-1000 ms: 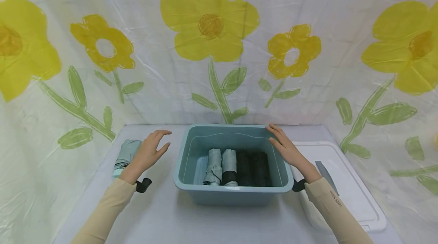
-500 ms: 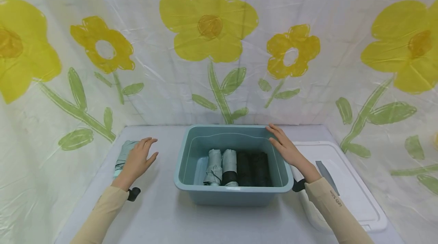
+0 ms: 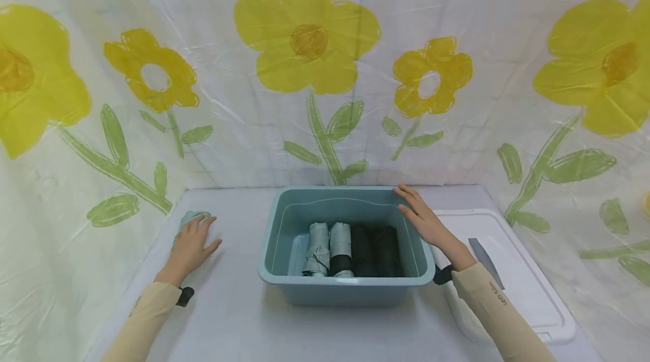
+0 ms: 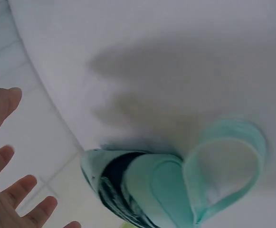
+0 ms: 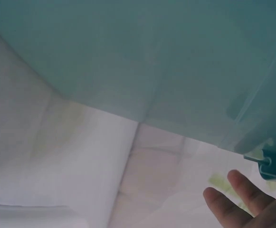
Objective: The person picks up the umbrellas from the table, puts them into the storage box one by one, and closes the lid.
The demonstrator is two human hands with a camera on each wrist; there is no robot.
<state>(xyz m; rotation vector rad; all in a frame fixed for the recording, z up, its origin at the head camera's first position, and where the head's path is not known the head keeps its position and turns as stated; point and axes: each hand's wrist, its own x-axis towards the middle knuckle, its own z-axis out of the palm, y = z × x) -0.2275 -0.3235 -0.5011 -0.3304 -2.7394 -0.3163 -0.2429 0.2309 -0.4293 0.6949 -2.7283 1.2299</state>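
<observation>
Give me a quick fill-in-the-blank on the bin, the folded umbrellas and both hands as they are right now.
1. The teal bin holds ____ folded umbrellas.
2. The right hand rests on the bin's ____ rim.
3. The left hand lies over the mint umbrella, which is ____ the bin.
4. The white lid lies to the ____ of the bin.

Missing words: four; right; outside; right

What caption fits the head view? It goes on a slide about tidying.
Left hand over a folded umbrella; right hand on the rim of a teal bin holding four.
</observation>
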